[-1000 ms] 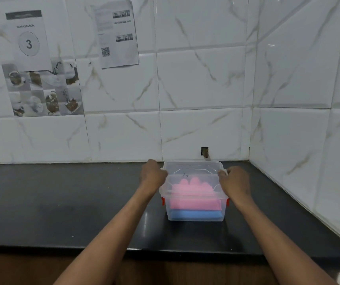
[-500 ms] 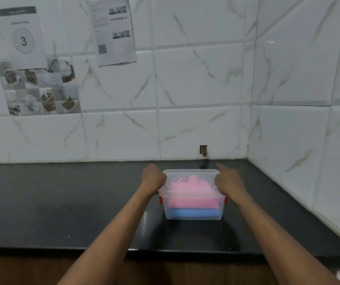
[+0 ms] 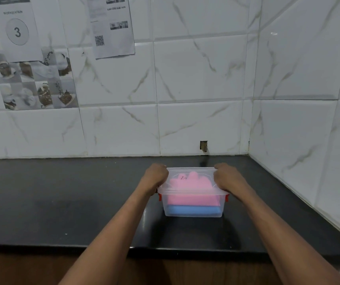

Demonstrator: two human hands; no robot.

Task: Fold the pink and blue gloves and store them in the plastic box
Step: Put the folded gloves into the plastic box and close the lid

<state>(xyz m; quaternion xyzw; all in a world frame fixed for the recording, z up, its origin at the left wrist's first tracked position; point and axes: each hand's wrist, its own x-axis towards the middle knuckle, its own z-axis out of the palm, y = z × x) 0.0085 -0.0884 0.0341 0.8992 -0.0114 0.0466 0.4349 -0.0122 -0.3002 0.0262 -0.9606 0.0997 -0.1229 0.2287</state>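
Note:
A clear plastic box point(image 3: 193, 212) with red side latches stands on the black counter point(image 3: 62, 202). Its clear lid point(image 3: 191, 171) lies flat on top. Inside, the folded pink glove point(image 3: 191, 194) rests on the folded blue glove point(image 3: 193, 210). My left hand point(image 3: 155, 176) presses on the lid's left edge with fingers curled. My right hand point(image 3: 227, 177) holds the lid's right edge the same way.
White marble tiled walls point(image 3: 185, 89) meet in a corner at the back right, close behind the box. Papers, one marked 3 point(image 3: 17, 31), hang on the left wall. The counter's front edge point(image 3: 41, 246) runs below my forearms.
The lid, raised at the back a second ago, has come down flat onto the box. Both hands shifted onto its side edges.

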